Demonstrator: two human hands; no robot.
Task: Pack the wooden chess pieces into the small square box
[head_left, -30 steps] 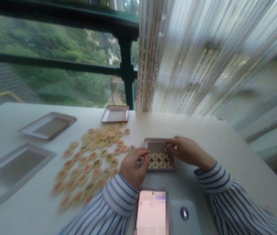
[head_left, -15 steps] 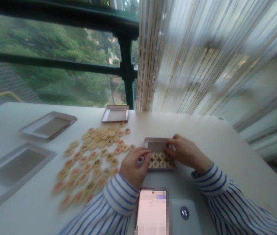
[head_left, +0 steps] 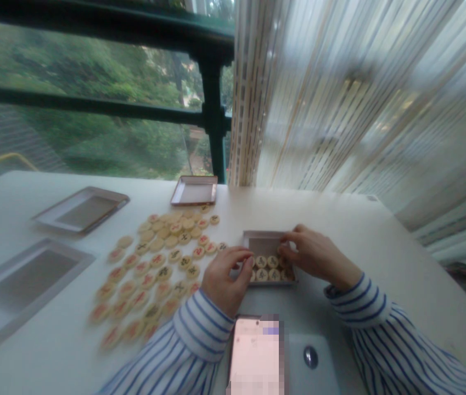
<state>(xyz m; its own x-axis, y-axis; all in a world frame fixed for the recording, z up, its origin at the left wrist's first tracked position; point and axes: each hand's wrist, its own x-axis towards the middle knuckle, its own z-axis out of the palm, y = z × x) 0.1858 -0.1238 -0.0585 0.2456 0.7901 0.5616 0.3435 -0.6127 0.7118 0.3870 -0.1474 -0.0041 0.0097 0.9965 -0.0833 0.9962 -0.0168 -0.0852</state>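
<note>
A small grey box point(head_left: 262, 241) sits on the white table point(head_left: 381, 258), its near half filled with rows of round wooden game pieces point(head_left: 266, 268). My left hand point(head_left: 225, 277) rests at the box's left edge, fingers curled, fingertips touching the pieces. At the box's right side my right hand point(head_left: 317, 255) has its fingers pinched together over the pieces; what they hold is hidden. Both sleeves are blue and white striped.
Several loose wooden pieces point(head_left: 162, 260) with red or black marks lie spread left of the box. A small tray point(head_left: 194, 192) stands at the back, two flat lids point(head_left: 80, 209) point(head_left: 18, 282) at the left. A phone point(head_left: 255, 356) lies near me, with a grey device point(head_left: 310, 359) beside it.
Both hands stay at the box. The right hand shifted slightly left over the pieces, then back a little.
</note>
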